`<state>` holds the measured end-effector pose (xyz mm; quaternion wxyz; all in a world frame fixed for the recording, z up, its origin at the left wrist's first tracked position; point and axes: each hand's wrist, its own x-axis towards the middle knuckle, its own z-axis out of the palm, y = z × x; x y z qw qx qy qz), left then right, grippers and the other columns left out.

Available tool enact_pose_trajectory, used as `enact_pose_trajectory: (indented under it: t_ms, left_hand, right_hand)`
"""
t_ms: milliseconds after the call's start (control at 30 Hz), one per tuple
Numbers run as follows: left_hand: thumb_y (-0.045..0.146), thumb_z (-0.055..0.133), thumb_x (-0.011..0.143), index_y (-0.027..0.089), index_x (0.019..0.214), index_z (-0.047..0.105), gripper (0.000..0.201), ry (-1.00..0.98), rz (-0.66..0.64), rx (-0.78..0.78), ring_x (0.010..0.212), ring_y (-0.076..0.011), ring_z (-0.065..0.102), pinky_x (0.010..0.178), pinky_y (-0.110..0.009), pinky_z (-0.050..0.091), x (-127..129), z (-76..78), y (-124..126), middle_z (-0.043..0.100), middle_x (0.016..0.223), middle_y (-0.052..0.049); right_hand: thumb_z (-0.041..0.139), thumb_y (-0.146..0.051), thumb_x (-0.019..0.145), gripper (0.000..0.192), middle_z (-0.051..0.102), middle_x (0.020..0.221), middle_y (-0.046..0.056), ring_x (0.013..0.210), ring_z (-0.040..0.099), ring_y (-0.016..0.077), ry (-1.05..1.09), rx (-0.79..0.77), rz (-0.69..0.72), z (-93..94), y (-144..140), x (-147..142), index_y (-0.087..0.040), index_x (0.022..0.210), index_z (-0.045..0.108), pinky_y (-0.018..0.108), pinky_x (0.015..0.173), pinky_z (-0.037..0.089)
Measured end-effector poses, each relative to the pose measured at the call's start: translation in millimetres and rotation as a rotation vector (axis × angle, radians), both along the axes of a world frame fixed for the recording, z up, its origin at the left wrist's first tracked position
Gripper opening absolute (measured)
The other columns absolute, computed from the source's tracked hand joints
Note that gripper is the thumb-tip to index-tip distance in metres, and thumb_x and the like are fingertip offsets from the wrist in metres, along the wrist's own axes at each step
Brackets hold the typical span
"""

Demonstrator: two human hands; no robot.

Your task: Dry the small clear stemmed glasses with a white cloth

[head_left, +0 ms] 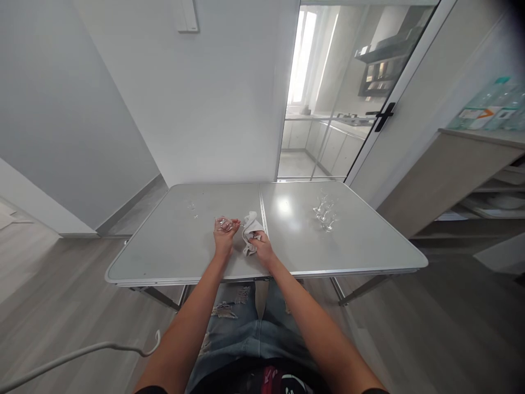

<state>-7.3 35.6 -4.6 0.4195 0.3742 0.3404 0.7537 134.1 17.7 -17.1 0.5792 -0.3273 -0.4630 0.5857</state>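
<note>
Left hand (223, 236) closed around small clear glass (223, 223), held just above surface (172, 246) near middle of near edge. Right hand (261, 246) gripping crumpled white cloth (250, 230), just beside glass, at centre seam of surface. Cluster of clear glasses (325, 212) standing toward far right corner. Single glass (192, 207) toward far left.

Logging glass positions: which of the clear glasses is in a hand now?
The small clear glass gripped by the left hand near the table's centre. The cluster of glasses stands untouched far right; another glass stands apart, farther back.
</note>
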Motion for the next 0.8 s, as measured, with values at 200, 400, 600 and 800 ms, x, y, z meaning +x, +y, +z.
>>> enact_pose_trajectory:
  t_ms: [200,400,600,800]
  left_hand:
    - [0.027,0.091,0.064,0.024,0.102,0.048,0.057,0.045,-0.039,0.014,0.088,-0.0161,0.073,0.092,-0.037,0.056,0.7,2.8,-2.6,0.072,0.092,0.001]
    - [0.028,0.091,0.065,0.027,0.108,0.046,0.062,-0.017,0.073,0.042,0.091,-0.0137,0.071,0.096,-0.038,0.055,-5.2,-1.7,3.9,0.071,0.096,0.002]
    - [0.028,0.092,0.064,0.024,0.102,0.048,0.058,0.057,-0.032,-0.002,0.088,-0.0154,0.072,0.095,-0.038,0.054,0.0,-0.5,-0.2,0.071,0.091,0.001]
    - [0.029,0.092,0.063,0.026,0.106,0.045,0.064,-0.046,-0.006,0.010,0.089,-0.0138,0.072,0.093,-0.034,0.055,-4.9,1.1,1.2,0.071,0.095,0.002]
  right_hand:
    - [0.074,-0.030,0.065,0.027,0.071,0.089,0.002,0.083,0.066,0.0198,-0.040,-0.091,-0.028,-6.1,0.6,-2.5,-0.021,0.090,0.069,0.031,0.076,0.051]
    - [0.073,-0.029,0.067,0.022,0.073,0.089,0.002,0.095,0.066,0.0236,-0.085,0.036,0.032,-4.3,-4.6,-1.1,-0.023,0.087,0.070,0.036,0.087,0.053]
    - [0.072,-0.029,0.067,0.020,0.071,0.087,0.001,0.090,0.065,0.0205,-0.049,-0.008,-0.055,-5.4,-2.4,0.0,-0.023,0.085,0.067,0.032,0.084,0.051]
    - [0.073,-0.028,0.067,0.027,0.073,0.097,0.003,0.099,0.065,0.0235,-0.103,0.041,0.041,-4.8,-5.0,-1.3,-0.023,0.093,0.070,0.037,0.092,0.051]
